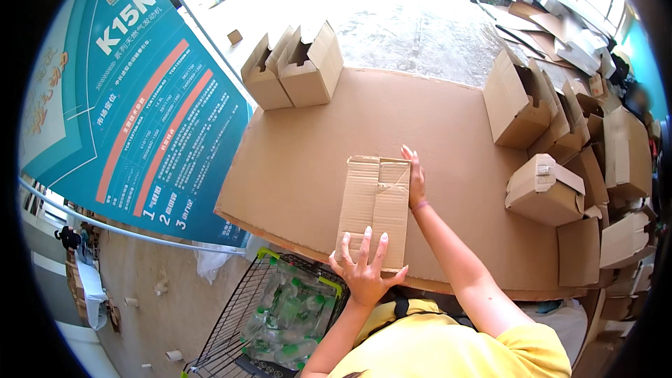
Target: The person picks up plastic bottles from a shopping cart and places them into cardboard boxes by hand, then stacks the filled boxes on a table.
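A closed cardboard box (372,192) lies in front of me at the near side of the cardboard-covered table (301,161), its flaps meeting along a lengthwise seam. My left hand (364,266) rests on its near end with the fingers spread. Along the far right side of the box, my right hand (416,178) stands upright with stretched fingers, its palm against the side. Neither hand wraps around the box. The underside of the box is hidden.
Two open boxes (308,70) stand at the table's far left corner. Several more boxes (546,189) crowd the right side. A wire cart (231,308) of plastic bottles (287,315) stands at the near left, below a teal banner (133,119). Scrap cardboard (539,21) is heaped at the far right.
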A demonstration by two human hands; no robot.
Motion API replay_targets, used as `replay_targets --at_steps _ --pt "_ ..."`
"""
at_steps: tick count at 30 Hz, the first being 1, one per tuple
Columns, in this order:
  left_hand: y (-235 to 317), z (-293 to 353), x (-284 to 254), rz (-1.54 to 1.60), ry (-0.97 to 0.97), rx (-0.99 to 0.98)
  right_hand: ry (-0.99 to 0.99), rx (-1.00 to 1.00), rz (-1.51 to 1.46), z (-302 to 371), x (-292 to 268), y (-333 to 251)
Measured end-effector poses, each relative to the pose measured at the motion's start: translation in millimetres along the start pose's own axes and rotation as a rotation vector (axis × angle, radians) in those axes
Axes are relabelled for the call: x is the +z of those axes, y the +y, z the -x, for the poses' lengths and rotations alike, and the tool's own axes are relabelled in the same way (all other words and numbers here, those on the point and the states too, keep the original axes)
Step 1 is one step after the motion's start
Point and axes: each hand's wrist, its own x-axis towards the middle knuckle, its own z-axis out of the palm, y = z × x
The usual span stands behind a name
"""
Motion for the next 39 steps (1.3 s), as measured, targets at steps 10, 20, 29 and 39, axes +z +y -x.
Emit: replay_targets --at_steps 10,20,29,39 --pt "-3 -29 25 -0.023 0.062 -0.018 -0.177 0.338 -0.005 56 -22 12" --pt "-68 -207 126 -0.044 0.218 -0.028 -0.495 0.174 0.509 72 -15 -17" --pt "-123 -342 198 -0.088 0.262 0.024 -0.665 -0.306 1.659 167 -115 -30" --pt "-128 -411 228 -0.135 0.132 -0.021 -0.626 -0.283 1.651 172 -117 -31"
